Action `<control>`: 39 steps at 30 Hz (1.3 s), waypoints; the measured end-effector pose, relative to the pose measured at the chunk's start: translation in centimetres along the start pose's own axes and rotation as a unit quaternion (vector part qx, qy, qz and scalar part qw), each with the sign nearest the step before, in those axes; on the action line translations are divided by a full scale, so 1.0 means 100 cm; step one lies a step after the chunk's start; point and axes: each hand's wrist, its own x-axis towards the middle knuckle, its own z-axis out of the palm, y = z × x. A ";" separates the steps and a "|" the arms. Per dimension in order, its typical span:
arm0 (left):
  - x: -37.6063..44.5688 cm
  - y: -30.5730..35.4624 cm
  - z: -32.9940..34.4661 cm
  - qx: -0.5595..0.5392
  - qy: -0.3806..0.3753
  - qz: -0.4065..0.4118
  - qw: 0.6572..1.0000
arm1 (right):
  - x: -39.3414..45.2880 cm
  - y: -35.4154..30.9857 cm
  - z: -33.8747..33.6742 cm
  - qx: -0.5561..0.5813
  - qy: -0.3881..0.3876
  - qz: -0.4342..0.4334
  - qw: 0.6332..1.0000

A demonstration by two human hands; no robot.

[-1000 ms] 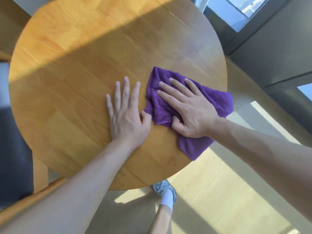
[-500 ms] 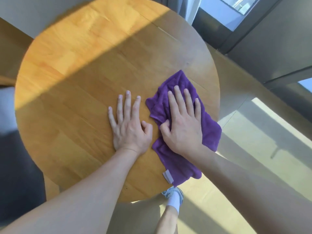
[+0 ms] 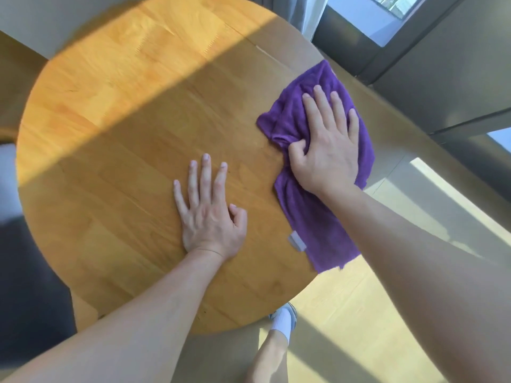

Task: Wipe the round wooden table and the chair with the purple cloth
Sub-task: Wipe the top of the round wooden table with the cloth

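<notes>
1. The right hand (image 3: 329, 150) is laid palm down on the purple cloth (image 3: 312, 214); its four fingers are stretched out nearly straight over the fabric, while the thumb is curled inward and a fold of cloth is pinched beneath it; the cloth is thus pressed flat and held at once.
2. The left hand (image 3: 210, 211) is spread flat on the bare wood of the round wooden table (image 3: 132, 128), well to the left of the right hand; its fingers are extended and slightly parted, the thumb is bent a little toward the palm, and nothing is held by it.
3. The purple cloth is found under and around the right hand, at the table's right rim; a rumpled part is seen beyond the fingertips, and a longer part is trailed back beneath the wrist toward the person, where its corner is hung just past the table's edge; a small pale label (image 3: 297, 242) is shown on it, between the two forearms.
4. A band of sunlight is cast across the tabletop beyond both hands; the wood under the hands is left in shade.
5. A white sock (image 3: 282, 326) and part of a shoe are seen on the floor below the table's near edge, between the forearms.
</notes>
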 end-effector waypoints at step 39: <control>0.002 -0.003 -0.001 -0.020 0.001 0.003 1.000 | 0.023 0.007 0.001 -0.002 0.017 -0.022 1.000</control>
